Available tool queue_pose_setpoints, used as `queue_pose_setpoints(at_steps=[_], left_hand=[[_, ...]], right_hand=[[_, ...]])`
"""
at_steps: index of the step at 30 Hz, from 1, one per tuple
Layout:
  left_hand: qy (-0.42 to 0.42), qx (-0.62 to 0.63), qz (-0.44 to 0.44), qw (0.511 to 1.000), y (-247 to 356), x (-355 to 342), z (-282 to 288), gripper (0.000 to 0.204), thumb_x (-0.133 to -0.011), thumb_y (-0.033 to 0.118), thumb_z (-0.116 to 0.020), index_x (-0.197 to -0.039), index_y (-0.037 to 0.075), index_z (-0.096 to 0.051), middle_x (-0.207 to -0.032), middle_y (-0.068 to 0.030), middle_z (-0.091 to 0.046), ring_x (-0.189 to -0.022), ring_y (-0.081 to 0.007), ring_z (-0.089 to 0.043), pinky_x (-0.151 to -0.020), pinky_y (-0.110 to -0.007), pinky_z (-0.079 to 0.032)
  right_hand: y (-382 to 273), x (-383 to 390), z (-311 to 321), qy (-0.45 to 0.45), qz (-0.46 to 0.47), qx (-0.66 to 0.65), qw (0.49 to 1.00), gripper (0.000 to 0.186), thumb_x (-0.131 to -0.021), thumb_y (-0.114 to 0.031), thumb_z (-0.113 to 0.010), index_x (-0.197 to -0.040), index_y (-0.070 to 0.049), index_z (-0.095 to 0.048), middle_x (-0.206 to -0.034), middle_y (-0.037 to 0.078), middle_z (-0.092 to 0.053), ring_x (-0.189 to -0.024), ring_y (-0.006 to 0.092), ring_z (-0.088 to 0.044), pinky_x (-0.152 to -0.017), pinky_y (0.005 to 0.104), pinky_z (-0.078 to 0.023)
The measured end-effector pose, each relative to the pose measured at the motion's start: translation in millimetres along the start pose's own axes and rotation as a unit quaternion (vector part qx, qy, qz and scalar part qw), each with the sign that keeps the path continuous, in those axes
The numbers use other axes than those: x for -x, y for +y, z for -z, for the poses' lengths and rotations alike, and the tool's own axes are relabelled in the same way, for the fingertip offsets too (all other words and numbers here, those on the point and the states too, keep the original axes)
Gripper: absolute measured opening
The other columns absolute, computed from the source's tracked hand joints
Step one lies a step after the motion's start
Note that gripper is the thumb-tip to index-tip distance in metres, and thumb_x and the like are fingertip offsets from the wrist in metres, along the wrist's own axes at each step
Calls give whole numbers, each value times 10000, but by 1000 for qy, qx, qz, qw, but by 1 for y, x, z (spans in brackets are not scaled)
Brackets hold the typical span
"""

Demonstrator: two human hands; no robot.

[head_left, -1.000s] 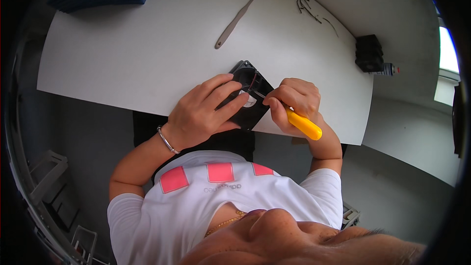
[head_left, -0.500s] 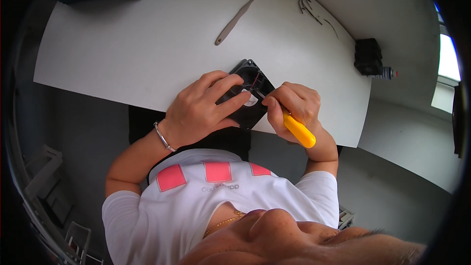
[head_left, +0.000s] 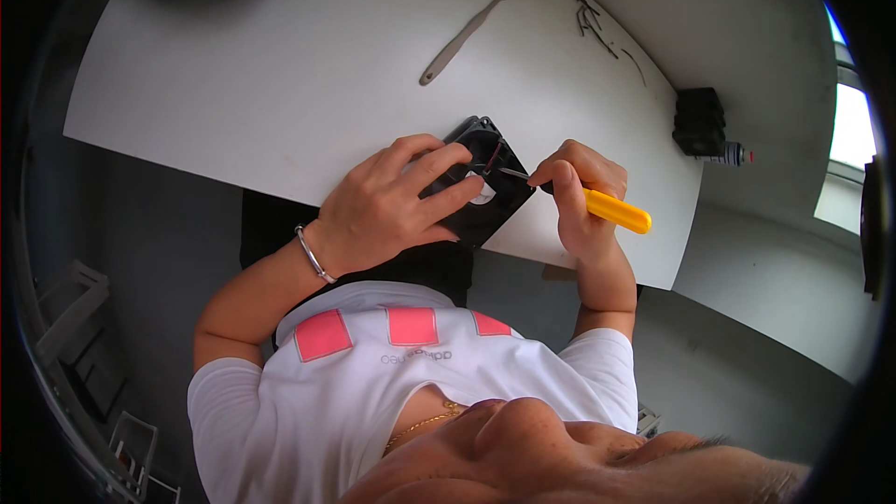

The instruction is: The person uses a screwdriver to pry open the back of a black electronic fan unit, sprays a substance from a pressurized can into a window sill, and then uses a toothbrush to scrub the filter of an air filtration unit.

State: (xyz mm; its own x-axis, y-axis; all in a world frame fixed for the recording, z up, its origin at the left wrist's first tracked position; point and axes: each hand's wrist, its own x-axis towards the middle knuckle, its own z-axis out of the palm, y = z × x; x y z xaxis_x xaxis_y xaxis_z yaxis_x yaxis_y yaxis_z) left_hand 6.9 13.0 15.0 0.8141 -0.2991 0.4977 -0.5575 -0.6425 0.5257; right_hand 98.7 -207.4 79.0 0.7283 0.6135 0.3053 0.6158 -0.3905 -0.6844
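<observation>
Compared with half a second ago, the right hand [head_left: 574, 210] has shifted a little to the right, and the yellow-handled screwdriver [head_left: 619, 212] in it has swung round, so that its handle end points more to the right than toward the near side and more of its metal shaft shows. The left hand [head_left: 378, 196] keeps much the same pose. The black square housing [head_left: 504, 196] lies between the two hands at the near edge of the white table [head_left: 280, 84], turned cornerwise, with a round white centre [head_left: 483, 190] and a thin red wire [head_left: 495, 153] on its upper side. The left hand, partly open with fingers spread, holds it from the left: fingertips reach over its face and the thumb is at its near edge. The right hand, just beside the housing's right corner, is closed around the screwdriver, thumb and forefinger toward the shaft. The shaft runs left over the housing, its tip right of the white centre; whether the tip touches anything cannot be told. Farther off on the table lies a grey brush [head_left: 467, 35], well apart from both hands.
</observation>
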Motion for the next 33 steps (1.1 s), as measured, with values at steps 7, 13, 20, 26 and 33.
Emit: queue_pose_setpoints(at_steps=[7, 13, 20, 26, 33], left_hand=[[-5, -5, 0, 1000, 0, 1, 1, 578, -608, 278, -828, -1143, 119, -678, -1225, -73, -564, -1121, -278, -563, -857, -375, -550], [-5, -7, -1, 1000, 0, 1, 0, 575, -618, 279, -828, -1150, 119, -680, -1228, -68, -564, -1124, -275, -563, -859, -374, -549], [-6, -8, -5, 1000, -1, 1, 1, 593, -640, 276, -829, -1196, 133, -680, -1234, -61, -563, -1129, -271, -561, -866, -374, -546], [-10, -8, 0, 1000, -1, 2, 0, 601, -630, 271, -833, -1197, 139, -682, -1233, -54, -567, -1133, -265, -557, -876, -372, -542], [-8, -1, 7, 1000, 1, 2, 3, 623, -584, 270, -846, -1170, 147, -675, -1219, -58, -574, -1115, -267, -562, -866, -375, -543]], right_hand=[[1, -4, -5, -41, -38, -19, 998, 231, -922, -133, -597, -709, -47, -625, -604, 46, -561, -497, 166, -507, -492, 282, -396], [-13, -12, -8, -46, -16, 36, 998, 216, -882, -107, -636, -680, -48, -593, -566, 54, -533, -454, 186, -486, -455, 294, -387], [-29, -27, -11, -76, 17, 118, 990, 242, -850, -114, -661, -640, -64, -552, -538, 54, -552, -431, 214, -523, -432, 311, -412], [-30, -49, -12, -136, -49, 97, 985, 291, -888, -178, -586, -629, -50, -559, -530, 43, -561, -426, 248, -504, -440, 347, -419], [-20, -93, -12, -304, -236, 56, 921, 399, -929, -311, -526, -669, -18, -605, -588, 34, -548, -574, 131, -436, -586, 307, -390]])
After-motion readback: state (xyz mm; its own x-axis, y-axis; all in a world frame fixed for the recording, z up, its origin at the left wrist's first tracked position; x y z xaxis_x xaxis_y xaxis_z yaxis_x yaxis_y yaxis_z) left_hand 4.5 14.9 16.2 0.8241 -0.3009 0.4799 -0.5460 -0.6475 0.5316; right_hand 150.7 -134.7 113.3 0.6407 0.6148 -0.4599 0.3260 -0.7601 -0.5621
